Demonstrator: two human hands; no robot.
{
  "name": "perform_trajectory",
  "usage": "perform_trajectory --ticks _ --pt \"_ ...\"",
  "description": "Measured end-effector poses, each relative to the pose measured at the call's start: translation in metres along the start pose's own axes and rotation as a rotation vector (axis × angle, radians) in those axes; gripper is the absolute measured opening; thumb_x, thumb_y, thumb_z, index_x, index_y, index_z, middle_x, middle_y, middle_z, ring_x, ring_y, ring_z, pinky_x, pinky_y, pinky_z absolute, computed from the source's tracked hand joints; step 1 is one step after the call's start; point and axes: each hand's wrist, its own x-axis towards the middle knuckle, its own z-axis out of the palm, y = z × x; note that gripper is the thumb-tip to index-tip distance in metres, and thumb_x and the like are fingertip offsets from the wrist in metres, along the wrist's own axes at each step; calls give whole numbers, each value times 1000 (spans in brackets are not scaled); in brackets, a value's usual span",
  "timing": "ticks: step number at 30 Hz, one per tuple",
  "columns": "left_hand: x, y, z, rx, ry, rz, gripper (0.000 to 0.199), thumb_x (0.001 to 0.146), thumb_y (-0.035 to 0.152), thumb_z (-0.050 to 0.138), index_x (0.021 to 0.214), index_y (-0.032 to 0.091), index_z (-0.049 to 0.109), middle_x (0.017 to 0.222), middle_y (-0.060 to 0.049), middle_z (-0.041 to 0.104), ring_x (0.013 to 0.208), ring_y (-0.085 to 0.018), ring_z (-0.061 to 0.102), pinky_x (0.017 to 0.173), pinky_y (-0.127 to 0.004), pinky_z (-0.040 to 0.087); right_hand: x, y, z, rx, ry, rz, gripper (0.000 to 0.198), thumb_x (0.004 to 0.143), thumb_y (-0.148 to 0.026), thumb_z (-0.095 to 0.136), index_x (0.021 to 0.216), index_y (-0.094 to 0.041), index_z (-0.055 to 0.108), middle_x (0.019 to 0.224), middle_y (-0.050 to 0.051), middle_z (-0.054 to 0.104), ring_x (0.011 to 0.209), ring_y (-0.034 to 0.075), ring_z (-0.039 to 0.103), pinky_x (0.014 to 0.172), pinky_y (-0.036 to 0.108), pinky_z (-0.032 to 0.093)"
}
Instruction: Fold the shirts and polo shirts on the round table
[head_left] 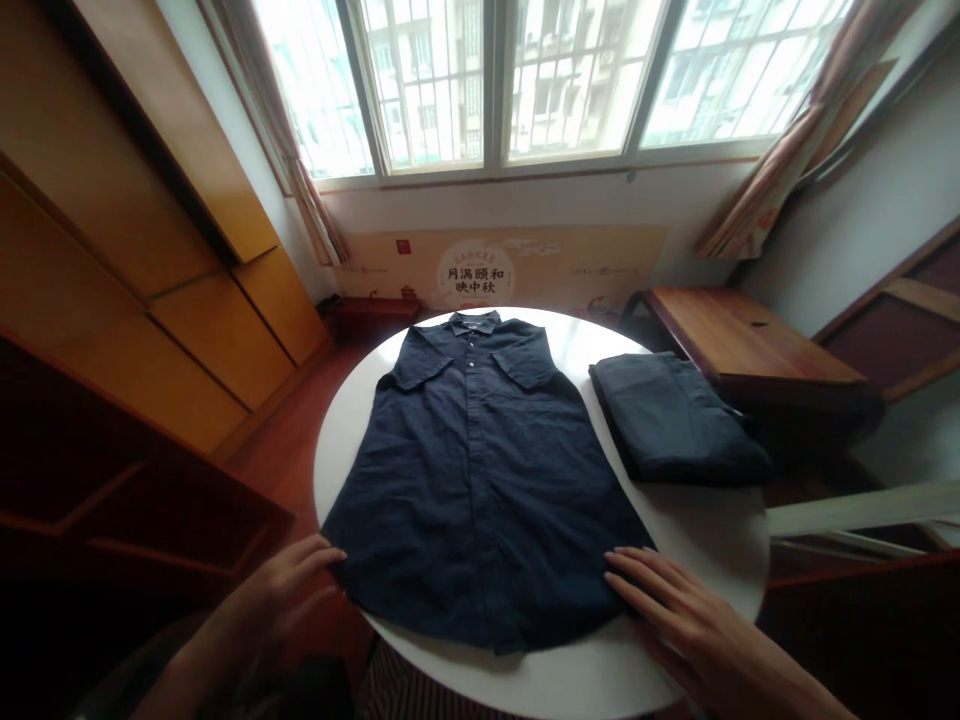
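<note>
A dark navy short-sleeved shirt (480,470) lies front up on a round white table (349,430), its collar at the far side and its curved hem toward me. Both sleeves are folded inward over the chest. My left hand (289,575) is at the hem's left corner, fingertips over the fabric edge and thumb lower down, closed on the shirt; part of this hand is blurred. Resting on the right corner of the hem is my right hand (675,605), with fingers stretched out and slightly apart on the cloth.
A folded dark garment (667,415) sits at the table's right side. Beyond it stands a wooden table (750,335). Wooden cabinets (187,330) line the left, and a barred window (495,80) with curtains (757,200) spans the far wall. A pale bar (862,508) is at right.
</note>
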Motion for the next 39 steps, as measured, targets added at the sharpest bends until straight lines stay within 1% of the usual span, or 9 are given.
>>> perform_trajectory --ticks 3,8,12,16,19,23,30,35,39 --pt "0 2 -2 -39 26 13 23 93 16 53 112 22 64 104 -7 66 95 -15 67 85 -22 56 -15 12 6 -85 129 10 44 86 -9 50 127 -18 64 129 12 64 119 26 60 95 39 55" --pt "1 -2 -3 73 89 -29 48 90 9 49 135 25 56 140 -11 51 127 -23 53 103 -33 50 -14 14 7 -38 346 92 45 85 -2 42 119 -19 66 116 9 69 108 20 66 91 29 58" --pt "0 -15 4 122 164 -4 50 87 5 45 129 27 62 132 -9 59 118 -21 60 94 -29 54 -11 14 11 132 423 173 44 90 -6 44 127 -22 60 123 8 67 115 19 64 100 30 53" --pt "-2 -12 3 96 244 -102 38 86 12 48 115 26 69 120 -7 67 108 -19 66 90 -27 56 -17 19 15 220 422 211 41 89 -8 44 120 -23 66 122 7 69 111 19 67 98 29 54" --pt "0 1 -3 10 303 -377 31 84 23 53 111 24 67 107 -5 71 93 -20 71 81 -25 58 -21 22 12 241 406 209 33 90 -15 50 114 -23 71 118 7 72 105 20 70 94 29 57" --pt "2 15 -13 -269 208 -660 24 84 36 55 101 23 65 84 0 73 62 -15 67 57 -20 54 -22 25 -1 245 312 139 29 91 -18 56 114 -23 73 116 8 72 102 20 71 91 26 58" --pt "9 23 -16 -602 209 -729 35 78 53 65 85 20 69 81 -3 71 77 -21 68 70 -26 56 -13 21 -24 184 193 135 20 88 -30 66 105 -24 76 108 8 74 96 23 72 84 28 61" --pt "21 34 3 -666 381 -813 46 66 56 78 67 19 51 62 4 53 57 -13 56 53 -19 48 16 7 -26 192 110 152 21 91 -32 63 106 -22 73 95 8 73 86 21 70 77 30 59" --pt "23 36 8 -692 427 -783 45 70 57 75 81 20 52 69 4 55 55 -11 55 52 -19 47 42 2 -19 147 60 134 24 91 -39 62 105 -21 71 88 8 70 85 22 68 76 33 56"
